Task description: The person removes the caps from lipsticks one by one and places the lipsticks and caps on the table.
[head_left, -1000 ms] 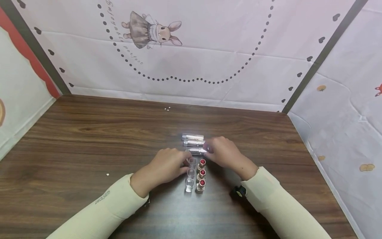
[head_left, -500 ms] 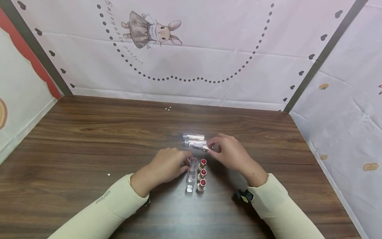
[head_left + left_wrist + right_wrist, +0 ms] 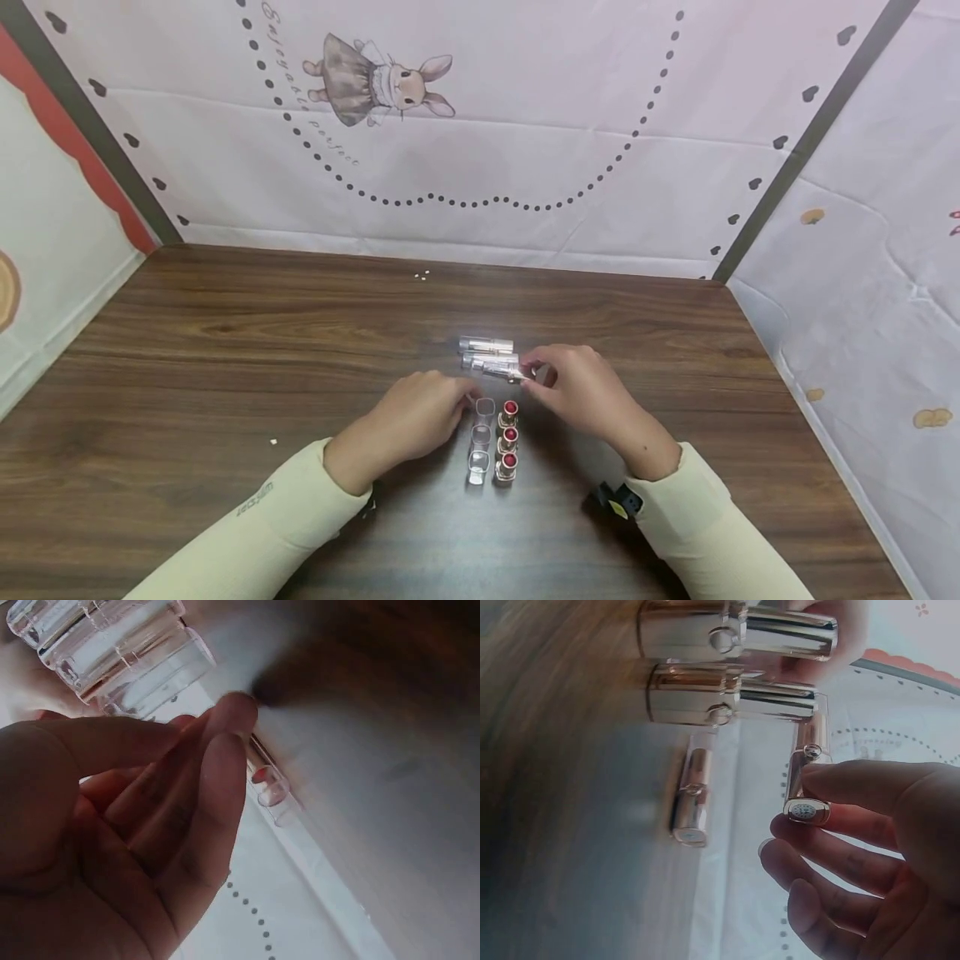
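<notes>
My right hand [image 3: 592, 400] pinches a capped lipstick [image 3: 811, 735] between thumb and fingers, holding it by its base end at a tilt. In the head view, that lipstick overlaps the nearer of two more capped lipsticks [image 3: 486, 344] lying on the table. Loosely bent, my left hand [image 3: 416, 417] has its fingertips right beside the farthest of three clear caps [image 3: 480, 436] standing in a row. In the left wrist view nothing shows between its fingers [image 3: 221, 780]. Alongside the caps stands a row of three uncapped lipsticks [image 3: 508, 439] with red tips.
The wood-grain table [image 3: 262, 333] meets a printed cloth wall [image 3: 525, 150] at the back, and more cloth rises at both sides. Small white bits [image 3: 422, 275] lie near the back edge. Another white scrap [image 3: 273, 442] is left of my left hand.
My right hand has picked up the nearest lying lipstick, tilted it and drawn it slightly back and to the right. The left hand has barely moved.
</notes>
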The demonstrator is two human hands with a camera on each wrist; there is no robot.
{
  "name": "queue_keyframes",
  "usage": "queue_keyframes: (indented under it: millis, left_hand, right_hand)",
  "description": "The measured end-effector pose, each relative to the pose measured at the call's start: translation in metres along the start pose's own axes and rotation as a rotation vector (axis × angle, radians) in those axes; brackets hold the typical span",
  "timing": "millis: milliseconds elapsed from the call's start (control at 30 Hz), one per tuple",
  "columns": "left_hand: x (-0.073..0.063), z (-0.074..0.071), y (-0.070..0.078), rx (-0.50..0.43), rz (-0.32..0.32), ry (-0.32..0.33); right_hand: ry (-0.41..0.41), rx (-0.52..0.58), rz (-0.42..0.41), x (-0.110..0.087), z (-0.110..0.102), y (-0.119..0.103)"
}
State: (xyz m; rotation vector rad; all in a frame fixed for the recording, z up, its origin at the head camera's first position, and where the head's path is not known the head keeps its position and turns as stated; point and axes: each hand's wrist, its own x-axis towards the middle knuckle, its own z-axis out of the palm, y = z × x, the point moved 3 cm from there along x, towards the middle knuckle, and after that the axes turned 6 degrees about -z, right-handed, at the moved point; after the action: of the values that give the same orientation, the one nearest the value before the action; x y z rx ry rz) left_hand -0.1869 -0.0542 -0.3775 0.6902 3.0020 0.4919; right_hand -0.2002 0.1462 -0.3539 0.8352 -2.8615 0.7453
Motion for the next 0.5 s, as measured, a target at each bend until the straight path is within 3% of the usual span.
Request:
queue_keyframes:
  millis: [167,267,367,500]
  left_hand:
    - [0.0,-0.008,-0.001,0.082,-0.063,0.032]
    - [-0.002,-0.016,-0.001,0.117,-0.077,0.105]
    - [-0.004,-0.024,0.001,0.109,-0.053,0.218]
    - [-0.008,-0.03,0.008,0.086,0.028,0.343]
  right_hand:
    - [0.021,-0.019,-0.011,-0.005,-0.006,-0.004]
    - [0.039,-0.032,-0.011,-0.007,-0.01,-0.007]
    - [0.06,-0.04,-0.015,-0.008,-0.013,-0.009]
    - [0.076,-0.044,-0.033,-0.01,-0.017,-0.013]
